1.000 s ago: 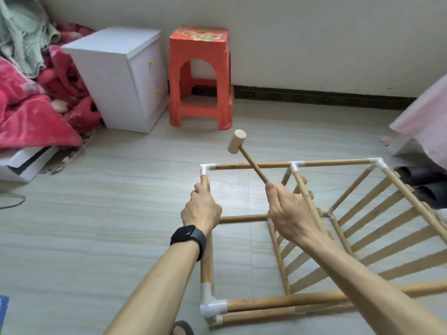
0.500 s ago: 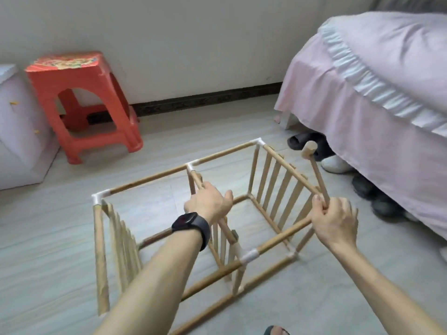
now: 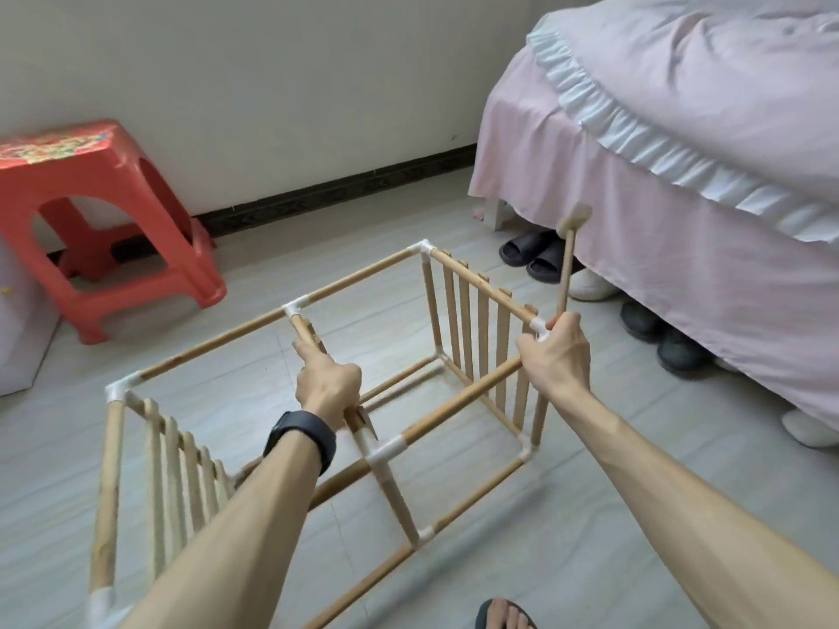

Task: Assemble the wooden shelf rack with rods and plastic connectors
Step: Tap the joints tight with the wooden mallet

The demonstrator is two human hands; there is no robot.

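Rack [image 3: 363, 280] is on the floor right in front of me, lying on its side I'd say, w/ slat panels at both ends. It's betw the red stool [image 3: 104, 211] and the bed [image 3: 681, 152].

L hand [image 3: 328, 384] is wrapped round the middle cross rod [image 3: 306, 333], fingers closed tight on it. R hand [image 3: 556, 356] has its fingers curled round the low end of the mallet [image 3: 575, 217] handle, head sticking up in the air. That same fist sits against the white corner connector [image 3: 539, 327]; can't tell if a finger also hooks the rod there.

Frame looks mostly together, so I reckon this is the knock-the-joints-home stage.

To do it well:
- Grip firm w/ L hand so the frame can't skid or twist.
- R hand has to come off the corner first, it's too close for a clean strike.
- Hit the plastic square-on, along the rod's line, not the bare wood.
- Short taps, no big swings.
- Then check the T connector [image 3: 386, 451] near my L wrist, prob needs the same.
- Mind the thin slats [image 3: 483, 329], b/c a glancing hit could pop one loose.
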